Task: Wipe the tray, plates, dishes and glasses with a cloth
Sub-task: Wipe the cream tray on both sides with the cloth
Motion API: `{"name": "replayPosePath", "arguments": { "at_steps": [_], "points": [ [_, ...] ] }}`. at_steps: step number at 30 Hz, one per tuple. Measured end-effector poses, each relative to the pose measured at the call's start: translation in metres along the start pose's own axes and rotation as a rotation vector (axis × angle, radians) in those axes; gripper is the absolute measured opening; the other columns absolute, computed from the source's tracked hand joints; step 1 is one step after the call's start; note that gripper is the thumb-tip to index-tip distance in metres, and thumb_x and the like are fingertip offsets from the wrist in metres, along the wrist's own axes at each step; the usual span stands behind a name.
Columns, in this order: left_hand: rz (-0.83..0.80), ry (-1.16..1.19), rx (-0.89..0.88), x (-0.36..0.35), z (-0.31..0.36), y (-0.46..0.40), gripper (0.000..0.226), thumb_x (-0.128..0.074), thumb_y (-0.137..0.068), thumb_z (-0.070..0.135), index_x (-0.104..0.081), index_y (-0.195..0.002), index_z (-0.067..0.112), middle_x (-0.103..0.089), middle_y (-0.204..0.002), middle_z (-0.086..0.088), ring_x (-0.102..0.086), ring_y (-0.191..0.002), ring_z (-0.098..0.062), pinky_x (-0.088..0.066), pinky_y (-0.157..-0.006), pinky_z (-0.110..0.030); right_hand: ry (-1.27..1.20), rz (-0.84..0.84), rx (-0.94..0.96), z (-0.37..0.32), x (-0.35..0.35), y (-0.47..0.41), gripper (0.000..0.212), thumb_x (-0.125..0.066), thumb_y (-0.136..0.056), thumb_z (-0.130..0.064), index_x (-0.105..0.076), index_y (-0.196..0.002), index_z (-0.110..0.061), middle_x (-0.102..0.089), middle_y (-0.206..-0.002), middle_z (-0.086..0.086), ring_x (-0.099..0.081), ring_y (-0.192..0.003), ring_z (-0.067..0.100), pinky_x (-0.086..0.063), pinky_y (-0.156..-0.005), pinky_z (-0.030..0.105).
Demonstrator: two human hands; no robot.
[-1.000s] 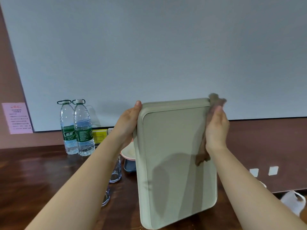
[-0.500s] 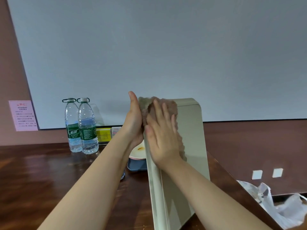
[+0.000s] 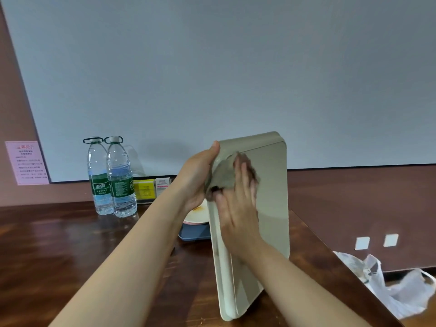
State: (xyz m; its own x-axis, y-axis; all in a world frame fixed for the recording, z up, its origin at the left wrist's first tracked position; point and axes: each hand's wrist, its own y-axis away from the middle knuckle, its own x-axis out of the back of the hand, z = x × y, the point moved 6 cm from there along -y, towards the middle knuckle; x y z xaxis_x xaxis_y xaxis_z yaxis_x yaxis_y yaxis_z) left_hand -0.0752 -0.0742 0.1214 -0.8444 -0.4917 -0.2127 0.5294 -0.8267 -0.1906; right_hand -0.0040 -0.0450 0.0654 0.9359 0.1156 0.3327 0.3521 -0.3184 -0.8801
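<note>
Here the left hand (image 3: pixel 197 178) grips the beige tray (image 3: pixel 266 197) upright on the surface (image 3: pixel 70 244), steadying it at 11 o'clock; the right hand (image 3: pixel 238 208), fingers extended, presses the brown cloth (image 3: pixel 224 178) flat.

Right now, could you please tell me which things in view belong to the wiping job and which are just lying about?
In the job:
tray, held upright by the left hand
brown cloth, pressed on it by the right hand
plate on a blue dish

Lying about:
two water bottles
yellow box
white plastic bag
pink notice
</note>
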Motion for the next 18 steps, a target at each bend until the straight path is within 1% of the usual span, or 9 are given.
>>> {"name": "replayPosePath", "arguments": {
  "at_steps": [2,4,6,8,10,12,14,16,18],
  "points": [
    [-0.016,-0.006,-0.027,0.001,0.000,-0.001,0.040,-0.038,-0.099,0.036,-0.068,-0.095,0.010,-0.071,-0.098,-0.009,-0.066,-0.096,-0.020,-0.042,-0.103,-0.037,-0.054,0.038,-0.076,0.000,0.011,-0.027,0.052,-0.019,-0.094,-0.036,-0.054,-0.124,-0.014,0.010,-0.148,-0.017,0.017,-0.138,-0.004,0.005,-0.113,0.037],
    [-0.029,-0.028,-0.064,0.003,0.001,0.002,0.043,-0.037,-0.100,0.035,-0.071,-0.088,0.012,-0.073,-0.092,-0.006,-0.067,-0.091,-0.017,-0.044,-0.100,-0.037,-0.046,0.002,-0.200,0.015,0.020,-0.053,0.050,-0.016,-0.099,-0.037,-0.035,-0.142,-0.021,0.015,-0.149,-0.016,0.018,-0.136,-0.002,0.010,-0.114,0.039],
    [-0.024,-0.068,-0.088,0.008,0.003,0.006,0.044,-0.037,-0.099,0.037,-0.070,-0.084,0.014,-0.074,-0.082,-0.002,-0.069,-0.081,-0.013,-0.048,-0.093,-0.035,-0.055,-0.013,-0.338,0.042,0.031,-0.071,0.043,-0.019,-0.103,-0.031,-0.015,-0.146,-0.029,0.010,-0.156,-0.007,0.017,-0.141,0.007,0.011,-0.115,0.045],
    [-0.002,-0.104,-0.109,0.016,0.006,0.009,0.042,-0.036,-0.099,0.038,-0.069,-0.086,0.015,-0.074,-0.078,0.001,-0.069,-0.076,-0.011,-0.049,-0.089,-0.032,-0.047,0.017,-0.449,0.076,0.044,-0.081,0.045,-0.020,-0.103,-0.030,-0.015,-0.148,-0.027,0.006,-0.158,-0.001,0.011,-0.144,0.015,0.005,-0.116,0.047],
    [0.020,-0.100,-0.124,0.024,0.009,0.010,0.042,-0.036,-0.099,0.037,-0.068,-0.085,0.014,-0.074,-0.074,0.001,-0.069,-0.072,-0.010,-0.051,-0.084,-0.030,-0.118,0.074,-0.499,0.104,0.052,-0.081,0.047,-0.021,-0.102,-0.032,-0.018,-0.149,-0.022,-0.004,-0.159,0.000,0.000,-0.145,0.018,-0.004,-0.114,0.037],
    [0.032,-0.077,-0.133,0.028,0.010,0.012,0.042,-0.036,-0.100,0.035,-0.067,-0.083,0.013,-0.073,-0.069,0.001,-0.069,-0.065,-0.009,-0.054,-0.071,-0.024,-0.261,0.107,-0.530,0.124,0.051,-0.070,0.047,-0.021,-0.102,-0.033,-0.019,-0.149,-0.022,-0.022,-0.154,-0.001,-0.022,-0.140,0.017,-0.017,-0.108,0.028],
    [0.047,-0.029,-0.121,0.031,0.008,0.012,0.041,-0.037,-0.100,0.034,-0.067,-0.081,0.012,-0.072,-0.066,-0.001,-0.069,-0.061,-0.010,-0.055,-0.061,-0.021,-0.313,0.091,-0.622,0.134,0.042,-0.047,0.048,-0.020,-0.101,-0.037,-0.020,-0.148,-0.024,-0.031,-0.150,-0.001,-0.033,-0.134,0.019,-0.027,-0.106,0.035],
    [0.062,0.007,-0.110,0.034,0.007,0.013,0.041,-0.039,-0.099,0.034,-0.067,-0.081,0.011,-0.072,-0.066,-0.002,-0.069,-0.061,-0.012,-0.055,-0.060,-0.022,-0.268,0.106,-0.737,0.138,0.030,-0.020,0.048,-0.018,-0.102,-0.034,-0.018,-0.148,-0.022,-0.025,-0.154,0.002,-0.025,-0.139,0.023,-0.020,-0.110,0.038],
    [0.066,0.005,-0.108,0.038,0.007,0.014,0.040,-0.040,-0.098,0.034,-0.067,-0.083,0.010,-0.072,-0.068,-0.003,-0.069,-0.062,-0.013,-0.055,-0.062,-0.023,-0.151,0.137,-0.832,0.133,0.024,-0.005,0.048,-0.017,-0.102,-0.032,-0.018,-0.148,-0.017,-0.018,-0.156,0.001,-0.018,-0.142,0.021,-0.013,-0.112,0.036]
  ]
}}
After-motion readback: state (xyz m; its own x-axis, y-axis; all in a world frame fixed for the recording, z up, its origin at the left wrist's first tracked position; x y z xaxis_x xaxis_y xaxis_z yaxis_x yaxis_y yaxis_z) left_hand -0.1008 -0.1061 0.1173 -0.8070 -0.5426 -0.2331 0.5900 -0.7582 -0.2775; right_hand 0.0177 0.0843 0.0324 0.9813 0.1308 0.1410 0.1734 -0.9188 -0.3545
